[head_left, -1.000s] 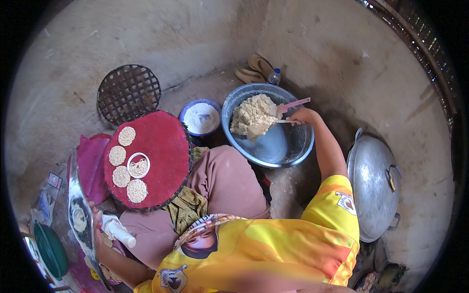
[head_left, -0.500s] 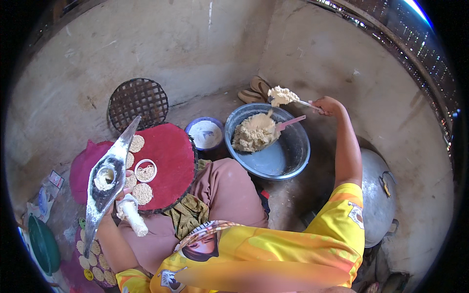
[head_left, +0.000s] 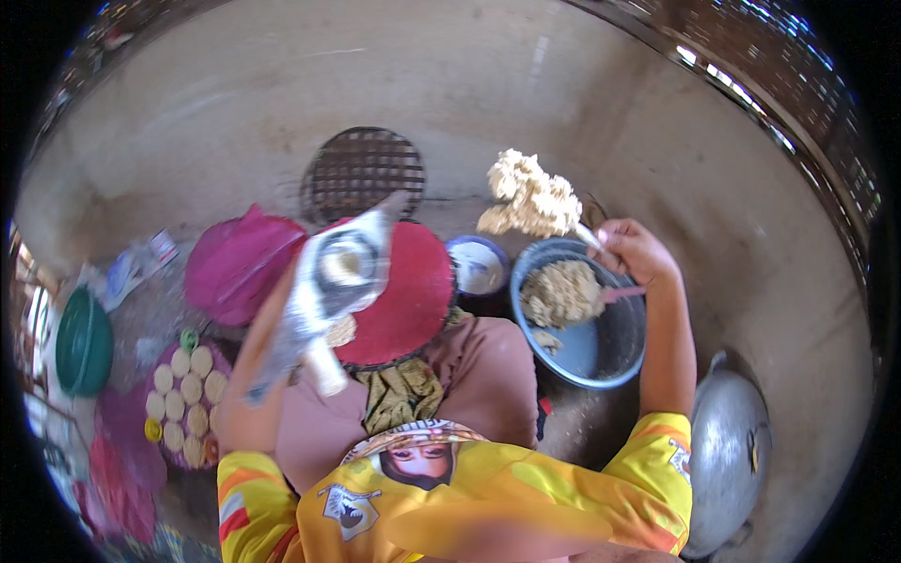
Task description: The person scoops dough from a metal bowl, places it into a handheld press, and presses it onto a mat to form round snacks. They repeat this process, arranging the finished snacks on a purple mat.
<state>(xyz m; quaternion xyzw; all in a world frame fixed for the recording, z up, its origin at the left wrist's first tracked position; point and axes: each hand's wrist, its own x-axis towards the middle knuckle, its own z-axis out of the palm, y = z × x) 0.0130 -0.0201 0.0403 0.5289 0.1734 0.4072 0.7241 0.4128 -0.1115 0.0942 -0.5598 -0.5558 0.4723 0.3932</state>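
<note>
My right hand [head_left: 627, 250] grips a spoon [head_left: 589, 235] heaped with a pale, lumpy dough [head_left: 530, 197], raised over the back of a blue basin [head_left: 591, 352] that holds more dough and a pink-handled tool. My left hand [head_left: 279, 298], largely hidden, holds up a silvery metal press [head_left: 341, 266] with a central hole and white cylinder, blurred by motion. Behind the press lies a red cloth-covered round tray [head_left: 410, 286] with pale noodle-like discs partly hidden. A small bowl of white powder [head_left: 475, 267] sits between tray and basin.
A dark woven rack [head_left: 364, 167] leans on the wall. A pink bundle [head_left: 235, 267], a green tub [head_left: 83, 338] and a tray of several discs [head_left: 188, 402] are at left. A large metal lidded pot [head_left: 727, 469] stands at right, near my arm.
My left hand has lifted the press up over the red tray and rightward. My right hand has raised a spoonful of dough out of the basin. The view has swung leftward.
</note>
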